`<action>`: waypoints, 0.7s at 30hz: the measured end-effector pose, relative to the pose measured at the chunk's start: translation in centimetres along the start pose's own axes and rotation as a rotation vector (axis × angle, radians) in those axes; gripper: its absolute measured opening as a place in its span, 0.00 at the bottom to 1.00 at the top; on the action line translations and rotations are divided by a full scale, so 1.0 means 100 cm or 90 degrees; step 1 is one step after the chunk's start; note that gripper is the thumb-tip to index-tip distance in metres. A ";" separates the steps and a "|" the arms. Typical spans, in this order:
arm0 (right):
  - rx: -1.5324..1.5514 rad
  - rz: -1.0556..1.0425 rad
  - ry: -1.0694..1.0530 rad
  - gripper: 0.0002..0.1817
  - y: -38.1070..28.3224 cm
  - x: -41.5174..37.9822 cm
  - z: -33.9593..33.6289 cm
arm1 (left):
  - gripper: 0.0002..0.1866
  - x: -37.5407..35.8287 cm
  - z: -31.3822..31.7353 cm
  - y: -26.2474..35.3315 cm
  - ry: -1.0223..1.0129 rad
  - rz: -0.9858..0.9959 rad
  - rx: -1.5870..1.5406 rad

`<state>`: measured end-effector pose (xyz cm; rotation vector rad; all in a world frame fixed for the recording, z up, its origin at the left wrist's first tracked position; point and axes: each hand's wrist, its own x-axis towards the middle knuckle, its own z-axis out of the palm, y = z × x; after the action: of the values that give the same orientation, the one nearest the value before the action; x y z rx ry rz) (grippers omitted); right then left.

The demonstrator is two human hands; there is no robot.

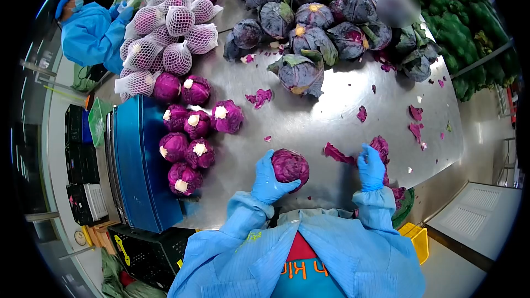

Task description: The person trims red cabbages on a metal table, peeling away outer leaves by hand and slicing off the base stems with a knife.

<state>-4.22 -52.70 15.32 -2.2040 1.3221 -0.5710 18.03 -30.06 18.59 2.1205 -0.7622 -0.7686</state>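
Observation:
My left hand (271, 181), in a blue glove, is wrapped round the left and lower side of a peeled red cabbage (290, 166) just above the steel table. My gloved right hand (372, 169) is closed at the table's near right edge, with its fingers curled on a purple cabbage leaf (380, 144). Part of that leaf is hidden behind the hand. Between my hands lies a torn leaf strip (338, 154). Several trimmed red cabbages (197, 124) with pale cut stems sit to the left.
Net-wrapped cabbages (179, 20) are piled at the back left, near a co-worker in blue (91, 30). Untrimmed cabbages (314, 15) cover the back. A blue bin (144, 160) stands left. Leaf scraps (415, 129) dot the steel table (342, 110); green net sacks (466, 33) stand right.

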 end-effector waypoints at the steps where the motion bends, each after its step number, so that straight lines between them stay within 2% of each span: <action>1: 0.072 0.057 -0.130 0.19 -0.019 0.004 0.003 | 0.62 0.001 0.003 0.003 0.002 0.005 0.045; 2: 0.145 0.114 -0.257 0.19 -0.045 0.004 0.007 | 0.63 0.003 0.006 0.007 0.005 0.012 0.090; 4: 0.345 0.051 -0.344 0.20 -0.093 -0.004 0.019 | 0.63 0.002 0.004 0.026 -0.022 -0.012 0.128; 6: 0.405 0.111 -0.469 0.23 -0.102 -0.007 0.042 | 0.63 0.002 0.008 0.032 -0.022 -0.022 0.170; 10: 0.212 0.009 -0.479 0.19 -0.105 0.000 0.042 | 0.63 0.003 0.015 0.039 -0.014 -0.035 0.223; 13: 0.025 -0.135 -0.374 0.14 -0.109 -0.007 0.035 | 0.64 0.005 0.019 0.048 -0.042 -0.046 0.250; 16: -0.083 -0.153 -0.334 0.13 -0.108 -0.014 0.037 | 0.64 0.008 0.017 0.059 -0.075 -0.061 0.265; 18: -0.032 -0.154 -0.290 0.10 -0.101 -0.011 0.041 | 0.63 0.007 0.016 0.060 -0.081 -0.056 0.268; 20: 0.092 -0.111 -0.255 0.09 -0.093 0.008 0.042 | 0.62 0.007 0.010 0.056 -0.094 0.027 0.278; 21: 0.033 -0.053 -0.268 0.08 -0.084 0.023 0.044 | 0.62 0.007 0.008 0.054 -0.101 0.070 0.283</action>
<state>5.07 -50.48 17.17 -2.1887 0.9874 -0.1517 16.47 -33.89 22.28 2.3979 -1.2174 -0.7676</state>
